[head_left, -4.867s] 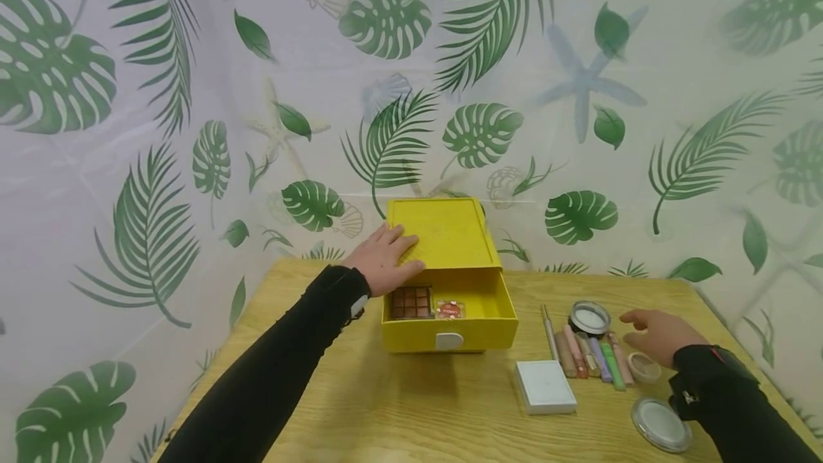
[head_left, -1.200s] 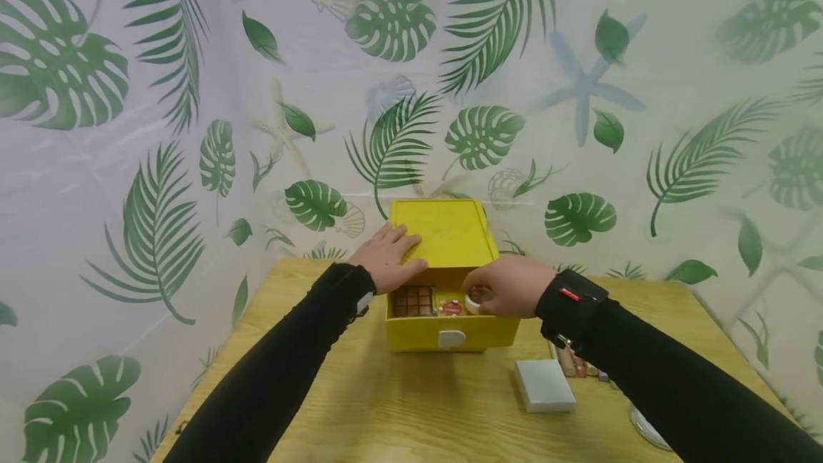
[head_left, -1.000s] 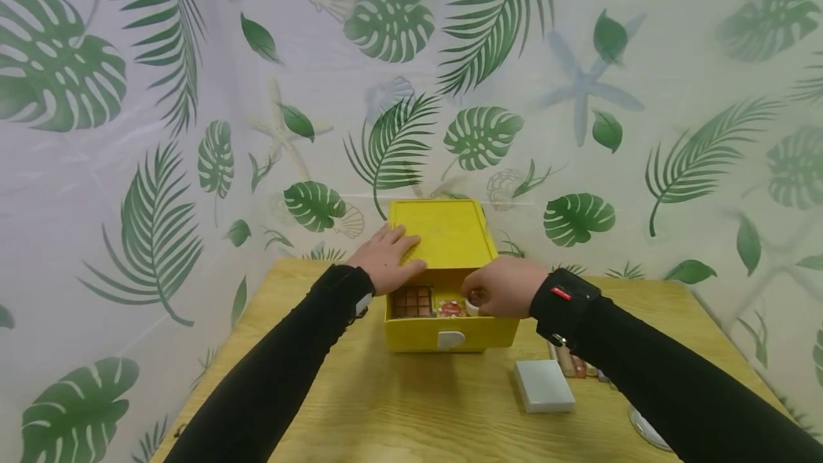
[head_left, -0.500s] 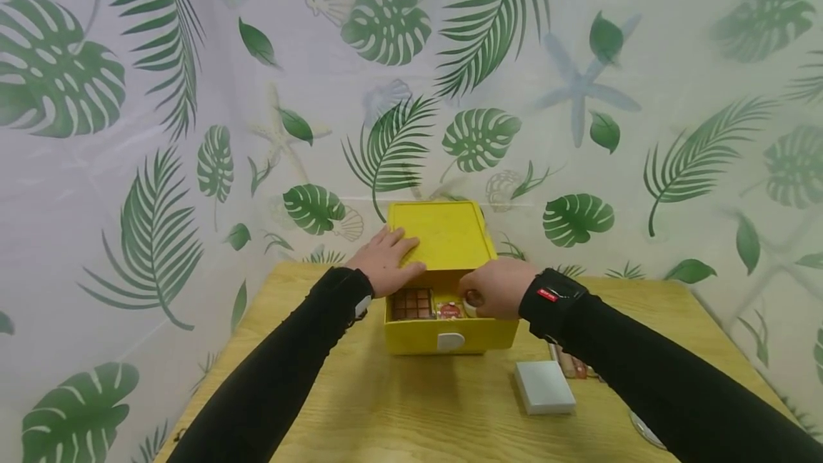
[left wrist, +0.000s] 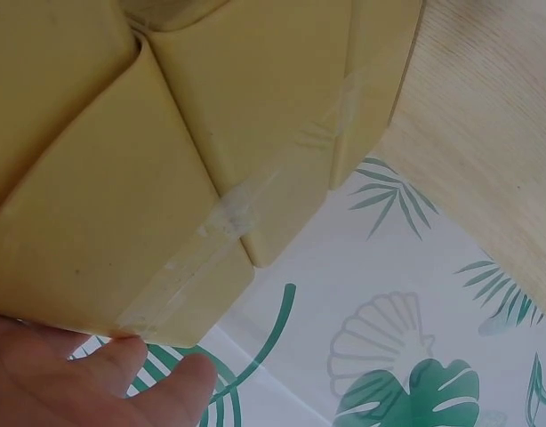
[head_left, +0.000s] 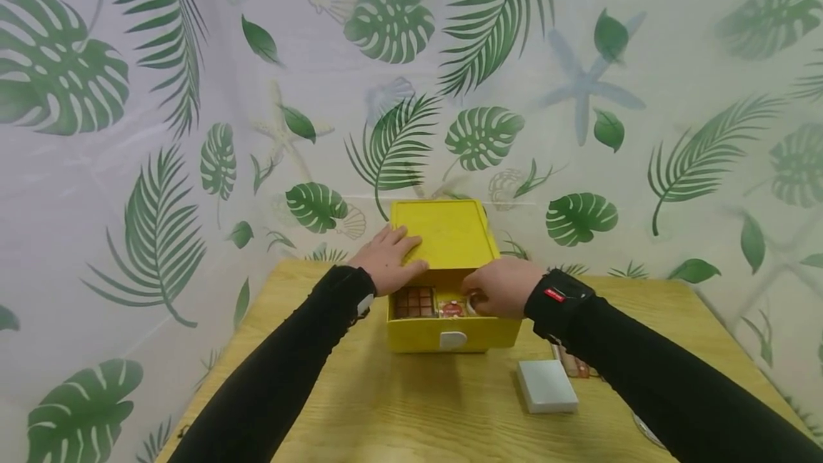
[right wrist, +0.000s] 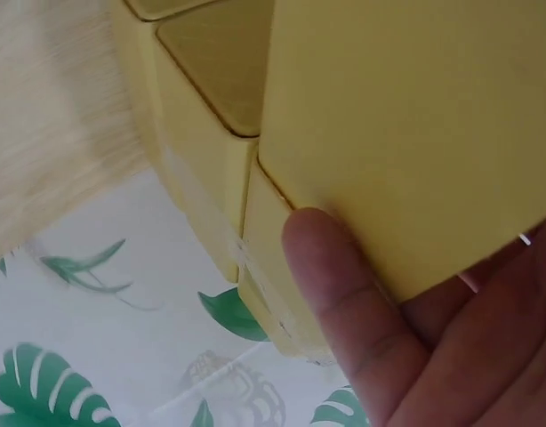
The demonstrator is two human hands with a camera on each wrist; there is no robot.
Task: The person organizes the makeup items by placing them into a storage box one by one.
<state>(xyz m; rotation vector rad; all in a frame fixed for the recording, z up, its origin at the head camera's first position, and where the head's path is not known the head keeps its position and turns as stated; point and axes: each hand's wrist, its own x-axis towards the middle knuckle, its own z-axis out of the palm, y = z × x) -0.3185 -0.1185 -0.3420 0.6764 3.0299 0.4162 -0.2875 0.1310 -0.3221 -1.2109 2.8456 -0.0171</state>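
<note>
A yellow drawer box [head_left: 444, 234] stands on the table with its drawer [head_left: 411, 336] pulled out. My left hand [head_left: 386, 259] rests on the box's top left edge, fingers spread; its fingertips appear beside the yellow side in the left wrist view. Over the drawer's right part, my right hand [head_left: 504, 288] has its fingers curled at a small round pot [head_left: 473, 304], mostly hidden by them. One finger lies against the drawer's outer wall [right wrist: 415, 142] in the right wrist view. Left of the pot sit an eyeshadow palette [head_left: 414, 302] and a small red-and-white packet [head_left: 451, 309].
A white flat box [head_left: 548, 386] lies on the table right of the drawer. Cosmetic tubes [head_left: 575, 364] show partly behind my right sleeve, as does the rim of a clear round case [head_left: 646, 430]. A leaf-printed sheet [head_left: 308, 106] hangs behind the table.
From beside the cosmetics on the right, my right hand has come to the drawer with the round pot. Over the last second it barely shifts. My left hand stays on the box.
</note>
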